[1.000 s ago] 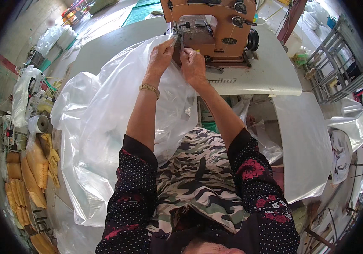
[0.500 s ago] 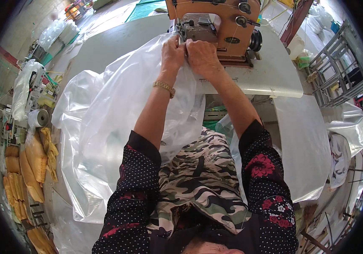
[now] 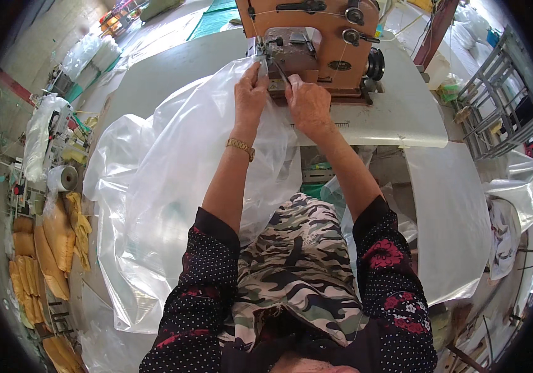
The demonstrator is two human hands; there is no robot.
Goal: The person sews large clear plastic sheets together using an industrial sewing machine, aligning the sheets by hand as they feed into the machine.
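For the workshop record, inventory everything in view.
Metal sewing machine: one, brown, top centre
Flat worktable: one, pale, beneath it
Translucent plastic sheet: one, whitish, centre left
Slim tool: one, dark, right fingertips
Metal rack: one, grey, right
Cylindrical roll: one, white, left
Plump bundles: several, orange, far left
Camouflage cloth: one, multicoloured, lap
Metal wristband: one, gold, left wrist
Patterned sleeves: two, mostly black, arms
Left hand: one, bare, on sheet
Right hand: one, bare, beside machine

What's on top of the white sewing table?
A brown sewing machine stands on the white sewing table, and part of the cloudy plastic sheeting lies there too. The tabletop directly beneath them is covered, so I can't see it.
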